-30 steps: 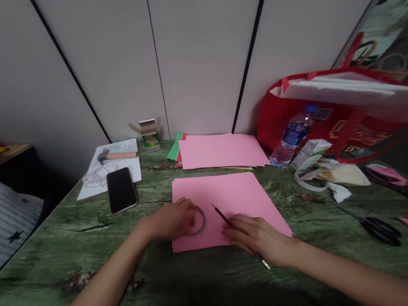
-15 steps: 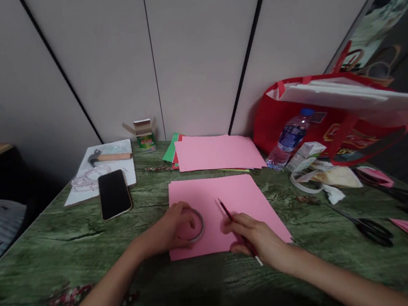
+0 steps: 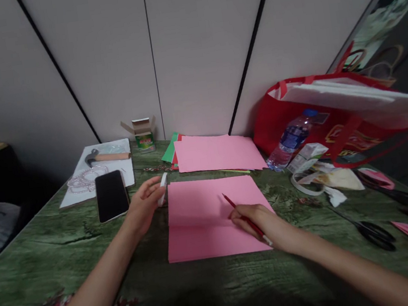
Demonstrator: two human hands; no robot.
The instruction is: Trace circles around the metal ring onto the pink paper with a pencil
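biggest thing here is the green wood-look desk under everything, then the red bag out beyond the right fingers, on their right. pink sheets lie right under the right fingers and just right of the left ones, seemingly set there so both hands reach easily; a crease or bent edge runs across them, can't tell which. the bottle is past the right fingers, tilted toward the bag, maybe propped on it. the right hand rests on the paper, probably for steadiness, while the left hand is off the paper's left edge, which leaves the sheet uncovered. black phone sits left of the left fingers, out of the way imo. the white ring is pinched in the left fingers, nearly edge-on to us, i guess since they've got it by the rim. last, the red pencil is pinched in the right fingers like for writing, tip pointing away, whether it touches paper i can't tell.
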